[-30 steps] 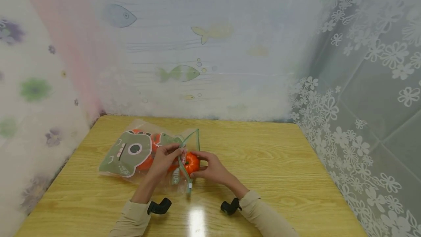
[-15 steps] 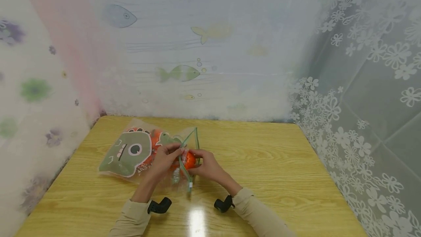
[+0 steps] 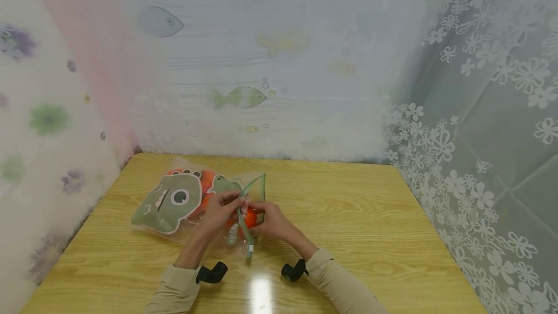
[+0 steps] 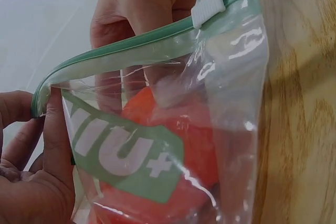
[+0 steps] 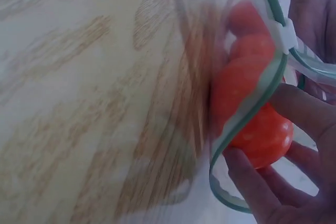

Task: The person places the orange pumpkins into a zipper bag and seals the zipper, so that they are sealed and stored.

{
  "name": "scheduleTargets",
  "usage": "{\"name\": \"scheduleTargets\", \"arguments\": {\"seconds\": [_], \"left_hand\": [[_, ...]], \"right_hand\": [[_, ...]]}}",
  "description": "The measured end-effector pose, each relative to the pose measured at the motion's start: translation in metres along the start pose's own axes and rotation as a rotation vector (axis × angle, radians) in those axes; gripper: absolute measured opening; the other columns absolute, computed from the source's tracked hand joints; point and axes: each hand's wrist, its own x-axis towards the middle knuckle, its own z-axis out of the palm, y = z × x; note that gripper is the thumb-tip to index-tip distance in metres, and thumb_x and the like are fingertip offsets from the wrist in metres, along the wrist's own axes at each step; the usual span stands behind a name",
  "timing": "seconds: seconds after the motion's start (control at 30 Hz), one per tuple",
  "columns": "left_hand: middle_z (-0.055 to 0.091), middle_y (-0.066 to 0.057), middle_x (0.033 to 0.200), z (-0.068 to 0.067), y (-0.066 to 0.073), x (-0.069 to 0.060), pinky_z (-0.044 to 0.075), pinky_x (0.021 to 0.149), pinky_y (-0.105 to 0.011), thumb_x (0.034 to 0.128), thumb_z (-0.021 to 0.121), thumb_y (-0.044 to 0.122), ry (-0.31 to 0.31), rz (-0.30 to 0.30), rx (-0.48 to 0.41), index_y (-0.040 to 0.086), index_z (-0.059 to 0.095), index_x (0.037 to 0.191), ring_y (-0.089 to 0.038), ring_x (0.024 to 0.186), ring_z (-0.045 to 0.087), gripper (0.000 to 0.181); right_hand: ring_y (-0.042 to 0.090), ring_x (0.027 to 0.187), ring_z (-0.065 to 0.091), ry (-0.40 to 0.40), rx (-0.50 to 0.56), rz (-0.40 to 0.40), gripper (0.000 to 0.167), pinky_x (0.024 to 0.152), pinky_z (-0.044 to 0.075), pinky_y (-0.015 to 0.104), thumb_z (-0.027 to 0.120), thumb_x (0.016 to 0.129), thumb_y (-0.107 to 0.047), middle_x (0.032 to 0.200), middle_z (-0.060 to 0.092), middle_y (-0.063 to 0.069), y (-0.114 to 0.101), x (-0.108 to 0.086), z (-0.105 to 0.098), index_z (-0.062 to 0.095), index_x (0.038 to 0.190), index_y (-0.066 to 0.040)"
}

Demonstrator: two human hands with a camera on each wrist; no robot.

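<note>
A clear zip bag (image 3: pixel 150 212) with a green cartoon dinosaur print lies on the table, its green-edged mouth facing right. My left hand (image 3: pixel 220 212) pinches the rim of that mouth between thumb and fingers. Reaching into the mouth, my right hand (image 3: pixel 274 222) holds a small shiny orange-red pumpkin (image 3: pixel 251 218) by its sides. In the right wrist view, the pumpkin (image 5: pixel 265 137) sits at the green zip edge, fingers and thumb around it. Its far side is hidden by the bag film. A white zip slider (image 4: pixel 208 10) sits near one end of the rim.
Several other orange-red round things (image 5: pixel 252 45) are inside the bag, partly covered by its print. The wood-grain table (image 3: pixel 348 222) extends to the right of the bag. A patterned curtain (image 3: pixel 322 110) hangs behind the table, with more patterned sheets on both sides.
My right hand has moved left with the pumpkin, from just outside the bag's mouth to inside it. The left hand keeps its hold on the rim.
</note>
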Motion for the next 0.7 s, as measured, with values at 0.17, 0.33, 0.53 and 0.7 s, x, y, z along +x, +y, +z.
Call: {"name": "scheduleTargets", "arguments": {"seconds": [0.17, 0.33, 0.53, 0.7], "left_hand": [[0.069, -0.004, 0.085, -0.0013, -0.0048, 0.0000, 0.063, 0.071, -0.027, 0.1027, 0.058, 0.002, -0.022, 0.016, -0.026, -0.018, 0.060, 0.124, -0.013, 0.070, 0.068, 0.030], [0.070, -0.006, 0.085, -0.0012, -0.0061, -0.0008, 0.063, 0.069, -0.028, 0.1028, 0.059, 0.003, -0.036, 0.014, -0.059, -0.019, 0.059, 0.126, -0.013, 0.069, 0.068, 0.032], [0.071, -0.007, 0.092, -0.0014, -0.0066, -0.0009, 0.063, 0.070, -0.028, 0.1031, 0.058, 0.004, -0.024, -0.001, -0.037, -0.017, 0.059, 0.128, -0.013, 0.070, 0.069, 0.032], [0.071, -0.006, 0.093, -0.0023, -0.0071, -0.0023, 0.062, 0.069, -0.026, 0.1034, 0.058, 0.006, -0.012, -0.021, -0.006, -0.015, 0.059, 0.129, -0.012, 0.072, 0.070, 0.033]], "right_hand": [[0.032, 0.117, 0.066, -0.024, 0.017, 0.006, 0.052, 0.082, 0.060, 0.024, 0.081, 0.085, -0.003, 0.127, 0.068, 0.010, 0.0012, 0.0010, 0.0006, 0.066, 0.134, -0.008], [0.032, 0.121, 0.064, -0.008, 0.015, 0.051, 0.058, 0.090, 0.059, 0.027, 0.079, 0.088, -0.007, 0.134, 0.065, 0.009, -0.0005, 0.0006, 0.0027, 0.059, 0.143, -0.010], [0.034, 0.122, 0.063, -0.007, -0.001, 0.041, 0.061, 0.091, 0.059, 0.030, 0.079, 0.089, -0.008, 0.138, 0.062, 0.010, -0.0028, 0.0011, 0.0032, 0.056, 0.145, -0.009], [0.034, 0.125, 0.061, -0.050, 0.009, 0.031, 0.065, 0.094, 0.058, 0.030, 0.077, 0.090, -0.008, 0.143, 0.059, 0.012, -0.0014, -0.0022, 0.0028, 0.051, 0.149, -0.007]]}}
